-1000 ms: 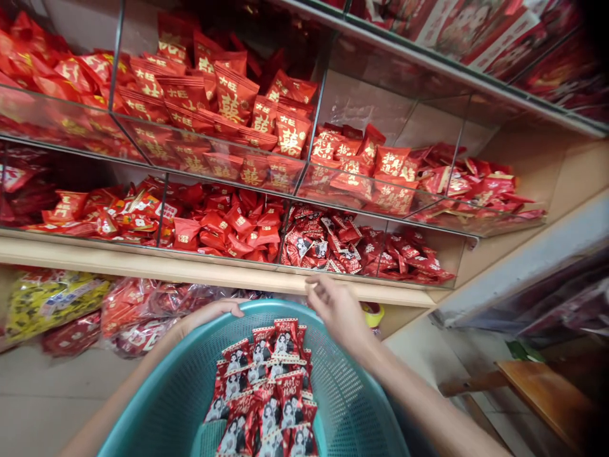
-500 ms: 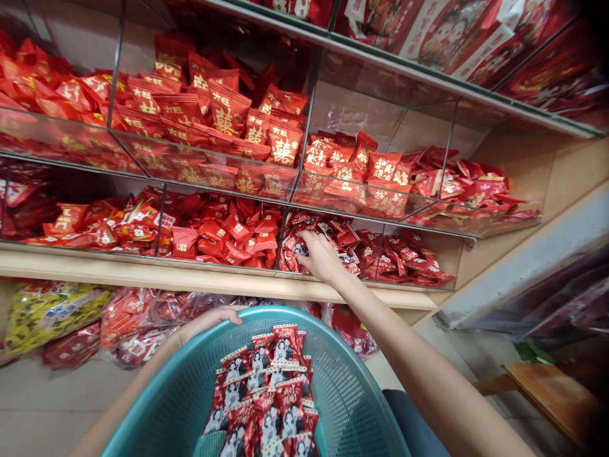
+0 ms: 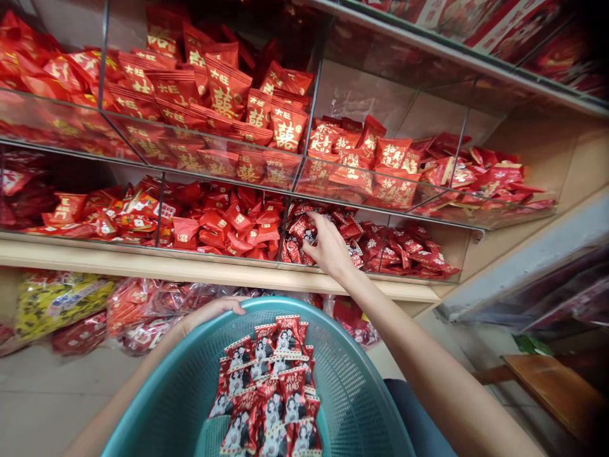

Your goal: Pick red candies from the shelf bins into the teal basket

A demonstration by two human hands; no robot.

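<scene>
My left hand [image 3: 216,309] is wrapped over the far left rim of a teal plastic basket [image 3: 352,343]. Inside it lie several small red candy packets [image 3: 273,409] printed with black-and-white figures, grouped in rough rows. My right hand [image 3: 328,246] reaches into a lower shelf compartment, its thumb and fingers apart over similar red candy packets [image 3: 297,228]. One black-and-white print shows between thumb and fingertips, but I see no grip on it. The tips of the other fingers are hidden.
Clear dividers and front panels [image 3: 209,154] split the shelves into compartments of red packets [image 3: 228,89]. A wooden ledge [image 3: 118,261] runs below. Filled plastic bags [image 3: 61,304] lie underneath on the tiled floor. A wooden stool [image 3: 554,387] stands at right.
The view has shifted slightly, bringing the shelves a little closer. My right hand stays in the same compartment, thumb and fingers spread somewhat wider. My left hand still holds the basket rim.
</scene>
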